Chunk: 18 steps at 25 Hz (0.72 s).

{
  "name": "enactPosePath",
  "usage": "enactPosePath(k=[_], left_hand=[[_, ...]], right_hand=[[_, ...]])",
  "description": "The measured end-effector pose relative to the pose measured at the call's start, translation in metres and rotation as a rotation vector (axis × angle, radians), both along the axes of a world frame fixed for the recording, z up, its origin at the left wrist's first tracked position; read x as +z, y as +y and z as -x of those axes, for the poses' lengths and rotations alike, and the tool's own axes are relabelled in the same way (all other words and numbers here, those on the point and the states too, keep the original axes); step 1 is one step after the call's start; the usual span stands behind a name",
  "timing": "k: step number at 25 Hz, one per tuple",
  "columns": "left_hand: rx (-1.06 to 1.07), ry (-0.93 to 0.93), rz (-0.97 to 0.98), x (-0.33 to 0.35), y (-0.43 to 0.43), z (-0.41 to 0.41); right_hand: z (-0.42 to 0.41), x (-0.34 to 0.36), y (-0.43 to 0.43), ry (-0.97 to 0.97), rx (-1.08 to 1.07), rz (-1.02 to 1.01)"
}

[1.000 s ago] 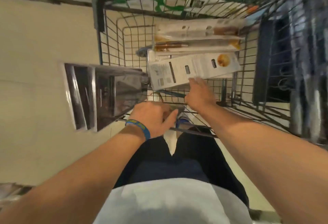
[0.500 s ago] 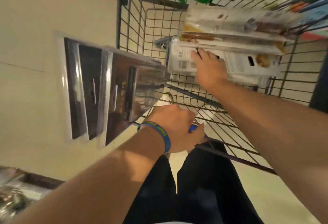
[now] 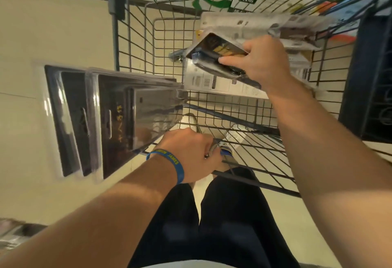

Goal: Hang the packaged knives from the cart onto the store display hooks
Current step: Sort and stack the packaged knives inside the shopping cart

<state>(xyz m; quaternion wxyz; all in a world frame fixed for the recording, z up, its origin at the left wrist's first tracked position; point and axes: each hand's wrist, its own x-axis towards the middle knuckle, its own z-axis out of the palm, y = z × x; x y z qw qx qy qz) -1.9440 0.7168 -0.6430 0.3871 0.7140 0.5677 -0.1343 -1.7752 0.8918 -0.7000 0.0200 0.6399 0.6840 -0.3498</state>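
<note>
With my left hand [image 3: 191, 153] clasping a stack of packs [image 3: 118, 119] beside the cart [image 3: 116, 40], my right hand [image 3: 265, 61] pinched a dark knife pack [image 3: 216, 52] just above the pile [image 3: 203, 81], which I judged best lifted level, clear of the wires.

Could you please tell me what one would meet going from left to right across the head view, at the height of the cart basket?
Stack of clear knife packs → dark knife package → right hand gripping that package → dark panel at the right edge.
</note>
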Motion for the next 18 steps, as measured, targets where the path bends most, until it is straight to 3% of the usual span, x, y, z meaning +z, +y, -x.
enactPosePath(k=[3, 7, 9, 12, 16, 18], left_hand=[[0.002, 0.001, 0.012, 0.0, -0.001, 0.0], [-0.001, -0.001, 0.017, -0.001, -0.001, 0.001], [-0.005, -0.005, 0.014, -0.001, -0.001, 0.0], [-0.011, 0.005, 0.002, 0.0, -0.002, 0.002], [0.013, -0.011, -0.01, -0.002, -0.003, 0.0], [0.004, -0.021, -0.016, -0.003, -0.003, 0.001]], right_hand=[[-0.002, 0.019, 0.0, 0.06, 0.014, -0.023], [0.001, 0.052, 0.001, 0.366, -0.188, -0.161], [0.004, 0.052, 0.005, 0.394, -0.252, -0.255], [0.008, 0.033, -0.002, 0.375, -0.327, -0.202], [-0.011, 0.009, -0.019, 0.539, -0.806, -0.154], [-0.019, 0.014, -0.023, 0.56, -0.918, -0.194]])
